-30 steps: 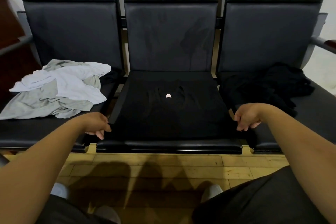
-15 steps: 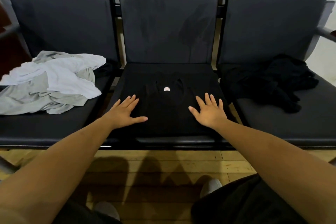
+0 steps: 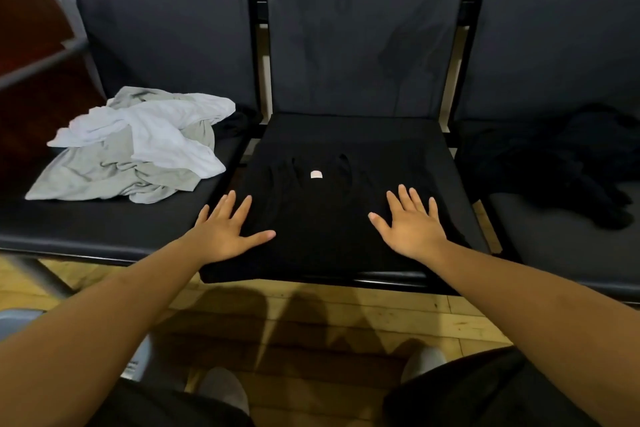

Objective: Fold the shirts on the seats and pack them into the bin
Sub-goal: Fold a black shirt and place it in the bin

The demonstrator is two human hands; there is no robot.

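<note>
Both flat, open hands, left hand (image 3: 225, 236) and right hand (image 3: 412, 229), press the black shirt (image 3: 322, 218); uneven smoothing could drag its hem off the seat (image 3: 388, 279).

Left grip (image 3: 227, 234) palm down, fingers straight and spread, thumb out; right grip (image 3: 412, 230) likewise.

Count: three black padded seats (image 3: 104, 229); one flat black shirt (image 3: 329, 218); one crumpled grey shirt (image 3: 104, 170); one crumpled white shirt (image 3: 162, 135); one black cloth heap (image 3: 571, 166); two hands, my left hand (image 3: 221, 236) and right hand (image 3: 412, 232).
</note>
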